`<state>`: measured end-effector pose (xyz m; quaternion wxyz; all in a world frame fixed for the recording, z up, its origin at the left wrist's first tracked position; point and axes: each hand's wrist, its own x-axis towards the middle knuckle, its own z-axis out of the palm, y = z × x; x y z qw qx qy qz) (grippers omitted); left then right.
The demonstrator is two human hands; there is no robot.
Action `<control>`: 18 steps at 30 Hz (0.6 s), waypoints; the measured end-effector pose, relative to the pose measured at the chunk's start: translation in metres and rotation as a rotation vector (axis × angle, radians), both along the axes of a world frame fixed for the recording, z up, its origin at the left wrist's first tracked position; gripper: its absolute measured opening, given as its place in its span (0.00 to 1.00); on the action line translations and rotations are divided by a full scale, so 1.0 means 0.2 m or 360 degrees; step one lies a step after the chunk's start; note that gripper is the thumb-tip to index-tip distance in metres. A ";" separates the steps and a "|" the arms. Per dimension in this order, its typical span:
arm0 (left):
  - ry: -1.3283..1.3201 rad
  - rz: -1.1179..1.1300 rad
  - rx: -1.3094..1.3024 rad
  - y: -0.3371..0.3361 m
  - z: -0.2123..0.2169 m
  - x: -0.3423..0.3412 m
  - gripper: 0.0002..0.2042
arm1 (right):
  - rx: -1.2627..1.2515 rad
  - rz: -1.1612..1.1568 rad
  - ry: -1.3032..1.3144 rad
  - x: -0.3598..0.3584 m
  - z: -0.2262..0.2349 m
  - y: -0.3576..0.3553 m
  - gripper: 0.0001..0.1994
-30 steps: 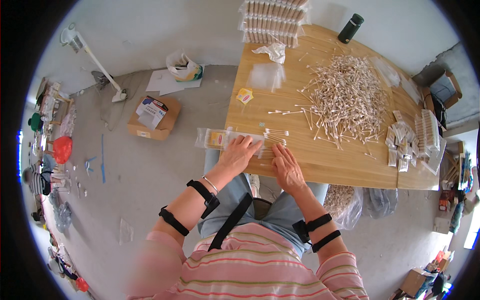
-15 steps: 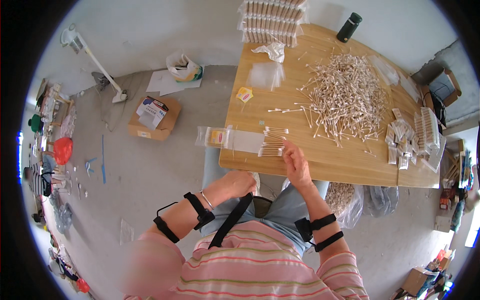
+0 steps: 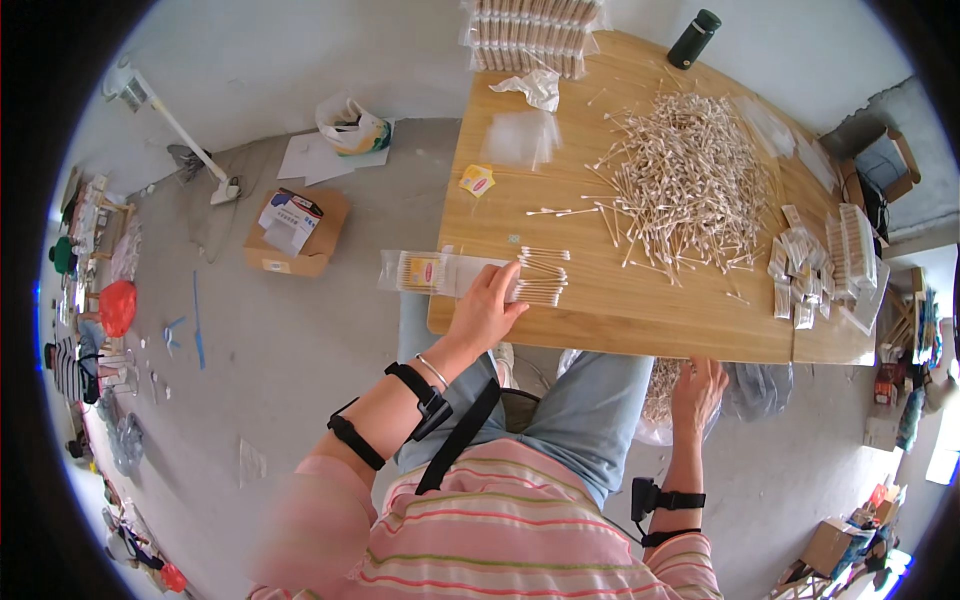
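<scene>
A row of cotton swabs (image 3: 545,290) lies at the table's near left part, on the right end of a white card (image 3: 462,275). My left hand (image 3: 483,308) reaches over the card, its thumb and fingers apart and touching the swabs' left ends. At the card's left end is a clear packet of swabs (image 3: 415,271) with a yellow label, jutting past the table edge. My right hand (image 3: 698,392) is at the table's front edge, fingers curled; whatever they may hold is hidden. A large heap of loose swabs (image 3: 695,180) covers the table's right middle.
Yellow labels (image 3: 477,180), clear sleeves (image 3: 523,138) and crumpled plastic (image 3: 538,90) lie behind the card. Stacked swab packs (image 3: 530,40) and a dark green bottle (image 3: 694,40) stand at the back. Small packs (image 3: 800,262) sit right. A cardboard box (image 3: 297,232) is on the floor.
My left hand has moved up from my lap onto the card and swabs. My right hand has left the swab row and moved right and down to the table's front edge.
</scene>
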<state>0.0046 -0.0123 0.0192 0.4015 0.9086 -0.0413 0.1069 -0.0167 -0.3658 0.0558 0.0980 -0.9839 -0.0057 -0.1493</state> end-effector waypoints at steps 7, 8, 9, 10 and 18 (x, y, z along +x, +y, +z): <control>0.0027 0.0027 0.0027 0.05 -0.02 0.00 0.35 | 0.0645 0.0843 0.0327 0.34 -0.04 0.67 0.03; 0.0026 0.0028 0.0027 0.04 0.00 0.01 0.35 | 0.0676 0.0896 0.0384 0.39 -0.07 0.73 0.03; 0.0179 0.0043 -0.0021 0.01 0.03 0.02 0.35 | 0.0668 0.0884 0.0384 0.42 -0.10 0.76 0.03; 0.0332 0.0077 -0.0059 0.01 0.05 0.02 0.34 | 0.0548 0.0899 0.0371 0.45 -0.12 0.80 0.03; 0.0148 0.0078 0.0122 0.02 0.00 0.01 0.35 | 0.0255 0.1012 0.0512 0.49 -0.11 0.88 0.05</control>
